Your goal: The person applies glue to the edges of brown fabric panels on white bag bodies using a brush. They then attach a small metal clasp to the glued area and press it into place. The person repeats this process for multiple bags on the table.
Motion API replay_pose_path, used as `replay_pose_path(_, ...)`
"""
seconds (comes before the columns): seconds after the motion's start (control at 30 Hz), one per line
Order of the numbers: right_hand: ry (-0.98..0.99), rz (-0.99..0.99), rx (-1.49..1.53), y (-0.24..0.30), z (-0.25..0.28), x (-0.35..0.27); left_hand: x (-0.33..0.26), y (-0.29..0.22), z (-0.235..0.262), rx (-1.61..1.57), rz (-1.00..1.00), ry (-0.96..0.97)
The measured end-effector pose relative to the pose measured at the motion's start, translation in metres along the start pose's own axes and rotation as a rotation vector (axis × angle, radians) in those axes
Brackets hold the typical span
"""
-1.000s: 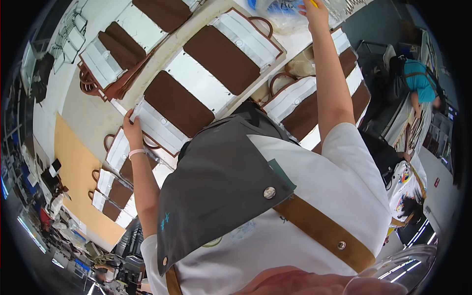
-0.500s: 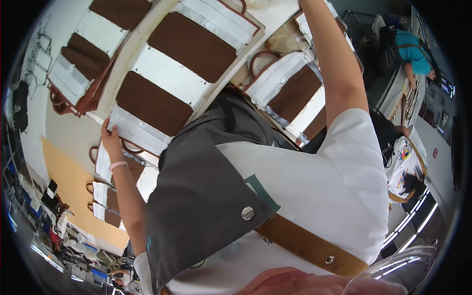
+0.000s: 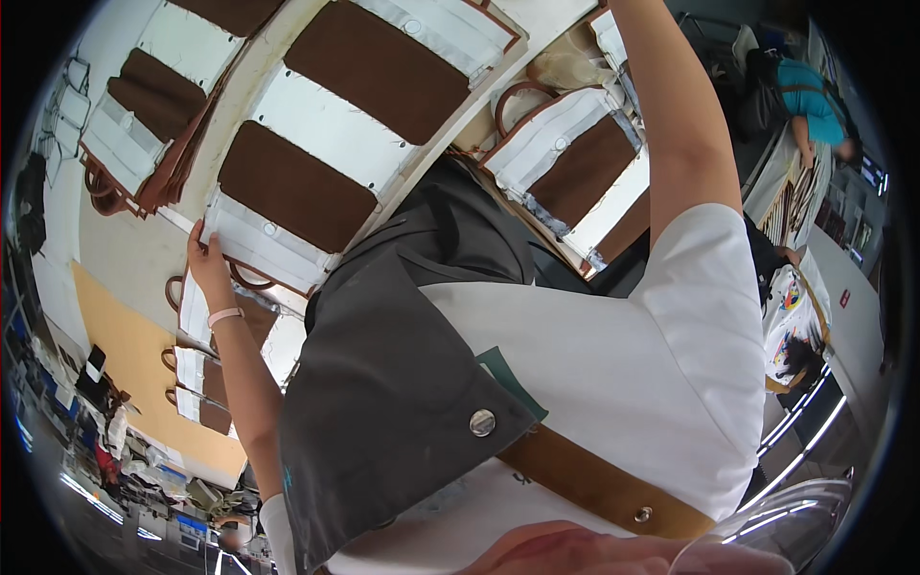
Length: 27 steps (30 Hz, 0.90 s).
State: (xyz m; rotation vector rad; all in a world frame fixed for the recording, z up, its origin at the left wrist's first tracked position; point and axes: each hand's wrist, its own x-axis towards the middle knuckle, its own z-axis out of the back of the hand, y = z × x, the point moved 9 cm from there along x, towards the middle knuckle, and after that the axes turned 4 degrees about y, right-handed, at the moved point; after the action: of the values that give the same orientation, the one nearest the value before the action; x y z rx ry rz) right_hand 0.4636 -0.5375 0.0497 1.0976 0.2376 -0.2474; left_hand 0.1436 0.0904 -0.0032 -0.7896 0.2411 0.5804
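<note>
The bag panel (image 3: 335, 125) is touched at its left corner by the left hand (image 3: 206, 257), perhaps for steadying; whether pinched cannot be told. The right hand is unseen.

Bright strip lights (image 3: 801, 448), pale grey wall (image 3: 832, 287).

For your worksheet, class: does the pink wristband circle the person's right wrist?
No, the pink wristband circles the left wrist, just behind the left hand.

No legible words, numbers or labels; red wall sign (image 3: 844, 299), unreadably small
</note>
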Motion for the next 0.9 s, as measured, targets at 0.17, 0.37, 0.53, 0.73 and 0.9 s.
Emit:
replay_pose_path(0.17, -0.068, 0.073, 0.008, 0.008, -0.005, -0.001, -0.002, 0.016, -0.002, -0.149, -0.065, 0.006)
replay_pose_path(0.37, -0.064, 0.117, 0.199, -0.015, 0.003, 0.019, 0.002, 0.022, 0.000, -0.199, -0.123, -0.046)
replay_pose_path(0.53, -0.194, 0.064, 0.096, 0.027, 0.006, -0.032, -0.004, 0.034, 0.003, -0.175, -0.119, -0.096)
replay_pose_path(0.73, -0.142, 0.164, -0.034, -0.002, -0.002, -0.133, -0.009, 0.028, -0.005, -0.189, -0.116, -0.139)
replay_pose_path(0.9, 0.212, -0.001, 0.099, -0.040, -0.082, -0.252, -0.017, 0.032, -0.006, -0.197, -0.142, -0.169)
